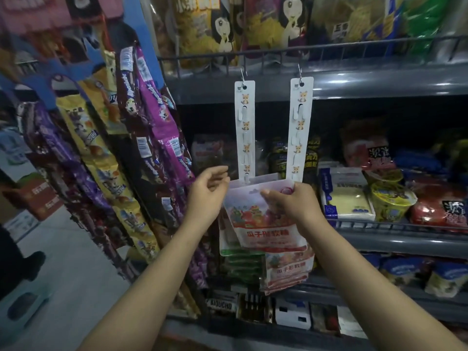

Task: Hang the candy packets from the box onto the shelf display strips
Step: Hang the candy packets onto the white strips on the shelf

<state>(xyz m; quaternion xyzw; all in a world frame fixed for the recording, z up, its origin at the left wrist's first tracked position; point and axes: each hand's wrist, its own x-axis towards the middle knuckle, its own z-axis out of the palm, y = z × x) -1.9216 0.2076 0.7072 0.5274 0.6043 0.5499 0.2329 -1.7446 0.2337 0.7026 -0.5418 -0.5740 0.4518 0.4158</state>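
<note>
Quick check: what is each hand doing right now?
Left hand: open, fingers loosely curled, holding nothing.
Right hand: pinching the top of the candy packet.

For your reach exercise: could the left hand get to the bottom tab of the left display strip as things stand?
Probably yes. The left hand is open, holds nothing, and hovers beside the left display strip; nothing lies between them. The right hand holds the candy packet just below.
</note>
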